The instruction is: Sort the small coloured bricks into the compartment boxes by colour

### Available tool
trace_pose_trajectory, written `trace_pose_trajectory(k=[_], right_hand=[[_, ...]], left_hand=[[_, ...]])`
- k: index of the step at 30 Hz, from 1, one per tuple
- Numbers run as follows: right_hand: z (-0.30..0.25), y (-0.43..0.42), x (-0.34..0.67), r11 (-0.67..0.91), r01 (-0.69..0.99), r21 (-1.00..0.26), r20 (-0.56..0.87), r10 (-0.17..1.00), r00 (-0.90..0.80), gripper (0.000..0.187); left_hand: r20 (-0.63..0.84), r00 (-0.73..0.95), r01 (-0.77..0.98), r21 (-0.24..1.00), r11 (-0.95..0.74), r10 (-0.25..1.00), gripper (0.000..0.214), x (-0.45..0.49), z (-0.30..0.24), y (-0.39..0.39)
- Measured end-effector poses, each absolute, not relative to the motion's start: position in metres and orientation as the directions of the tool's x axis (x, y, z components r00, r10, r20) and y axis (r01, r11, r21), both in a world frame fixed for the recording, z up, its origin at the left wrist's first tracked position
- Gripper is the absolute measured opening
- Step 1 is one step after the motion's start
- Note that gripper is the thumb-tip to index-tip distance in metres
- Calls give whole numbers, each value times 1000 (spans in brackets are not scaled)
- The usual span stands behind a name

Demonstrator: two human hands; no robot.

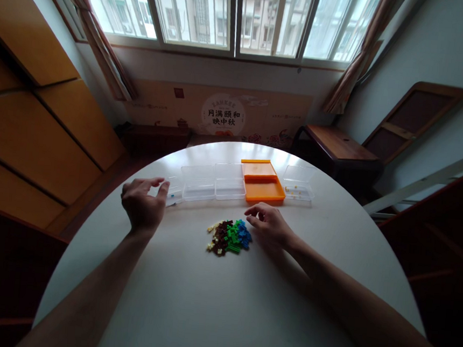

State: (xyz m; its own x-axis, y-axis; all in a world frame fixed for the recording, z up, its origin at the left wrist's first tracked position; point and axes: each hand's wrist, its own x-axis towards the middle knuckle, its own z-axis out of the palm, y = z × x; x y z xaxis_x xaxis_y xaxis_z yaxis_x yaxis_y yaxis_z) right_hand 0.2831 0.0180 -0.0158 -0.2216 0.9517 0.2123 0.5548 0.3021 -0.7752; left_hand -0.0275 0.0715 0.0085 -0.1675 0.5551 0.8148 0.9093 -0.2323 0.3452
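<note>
My left hand (143, 202) is over the leftmost clear plastic box (176, 192), thumb and index fingertips close together in a pinch. Whatever they may hold is too small to make out. A small blue piece (172, 195) shows in that box beside the thumb. Just right of a pile of small building bricks, my right hand (270, 224) hovers low with fingers loosely bent and slightly apart, and I see nothing in them. The pile has cream bricks (210, 246), brown bricks (220, 236), green bricks (233, 235) and blue bricks (244, 234), nearest my right fingertips.
Along the back of the round white table (188, 299) stand two more open clear boxes, one left (199, 189) and one right (230, 188). An open orange box (265, 190) sits beside them. Farther right, another clear box (300, 192) holds several small yellow-orange pieces.
</note>
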Motion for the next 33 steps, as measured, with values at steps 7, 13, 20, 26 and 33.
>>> trace_pose_trajectory(k=[7,13,20,26,33], right_hand=[[-17,17,283,314,569,-760,206,947,-247,24],[-17,14,279,367,610,-703,206,925,-320,27],[-19,10,273,430,683,-590,266,902,-339,12],[-19,10,271,417,705,-574,264,909,-324,7],[-15,10,270,405,714,-571,241,914,-325,8]], left_hand=[[852,-130,888,327,-322,507,19,-19,10,67],[888,97,863,150,-482,450,15,-2,14,54],[883,229,827,45,-560,409,7,11,13,45],[872,296,786,11,-619,390,3,16,13,41],[824,414,694,-12,-720,386,3,22,13,36]])
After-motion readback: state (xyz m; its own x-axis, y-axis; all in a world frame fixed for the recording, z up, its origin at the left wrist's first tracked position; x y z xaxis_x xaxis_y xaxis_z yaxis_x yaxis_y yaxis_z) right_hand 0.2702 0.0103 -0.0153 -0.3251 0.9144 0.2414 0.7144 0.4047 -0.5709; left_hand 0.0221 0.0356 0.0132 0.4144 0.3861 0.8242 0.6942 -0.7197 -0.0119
